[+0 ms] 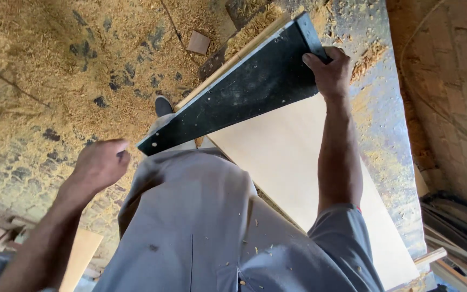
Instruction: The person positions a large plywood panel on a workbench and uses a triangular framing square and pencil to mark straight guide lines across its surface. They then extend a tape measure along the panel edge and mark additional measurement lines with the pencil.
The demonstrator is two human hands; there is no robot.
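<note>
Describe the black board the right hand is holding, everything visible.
The black board is a long, flat, tapered panel, wider at the far end and narrower toward the person. Its dark face looks matte, speckled with dust and small pale dots, with a lighter edge along the top. It is tilted diagonally above a pale sheet and a sawdust-covered floor. The right hand grips its far corner; the left hand is clear of it.

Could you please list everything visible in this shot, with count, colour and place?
black board: one, black, held over the floor, upper centre
pale panel: one, cream, under the black board, running to lower right
sawdust: heaps, tan, on the floor at left
small wood offcut: one, brown, top centre
brick wall: one, reddish, right
shoe: one, dark, centre
right hand: gripping the black board's far end
left hand: fist, apart from the board
</note>
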